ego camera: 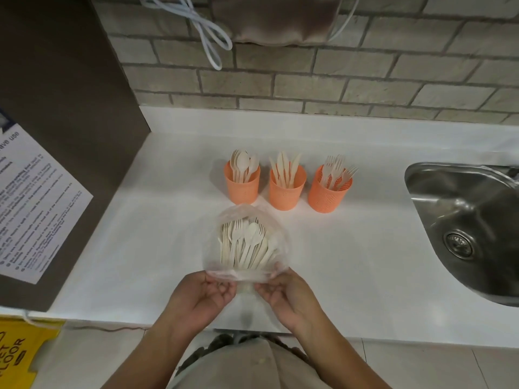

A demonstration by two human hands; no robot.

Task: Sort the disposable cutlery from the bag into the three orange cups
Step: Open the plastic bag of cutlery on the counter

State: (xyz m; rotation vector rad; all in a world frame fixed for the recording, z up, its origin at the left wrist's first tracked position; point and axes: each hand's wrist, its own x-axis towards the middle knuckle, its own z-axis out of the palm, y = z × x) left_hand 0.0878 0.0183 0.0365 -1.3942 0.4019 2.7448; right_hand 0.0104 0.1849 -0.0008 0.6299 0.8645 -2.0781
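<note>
While the left hand [202, 295] and the right hand [287, 296] each pinch its near edge with curled fingers, one thin, clear, crinkled plastic bag [242, 212] lies on the white bench [370, 248], its mouth turned toward the person. Through the film shows a loose bundle of pale cream cutlery [247, 246], handles fanned toward the hands and heads pointing away. Fork tines and spoon bowls can be made out in it, but the pieces overlap too much to count.

Beyond the bag, apart from it, three orange cups with a dotted texture stand upright in a row. The left cup [243, 190], straight beyond the bag, holds spoons [243, 164]. The middle cup [286, 196], beyond the bag and slightly right, holds knives [285, 167]. The right cup [327, 200], farther right of the bag, holds forks [336, 171]. Each cup carries roughly five or six pieces standing head up; an exact count is hidden by overlap.

Well to the right of the bag one steel sink [463, 209] is set into the bench. Well to the left of the bag one printed notice [36, 209] is stuck on a dark panel, and lower left of the bag one yellow wet-floor sign [19, 352] stands on the floor. Far beyond the bag rises a grey brick wall [351, 80] with one white cable [209, 37] looped against it.
</note>
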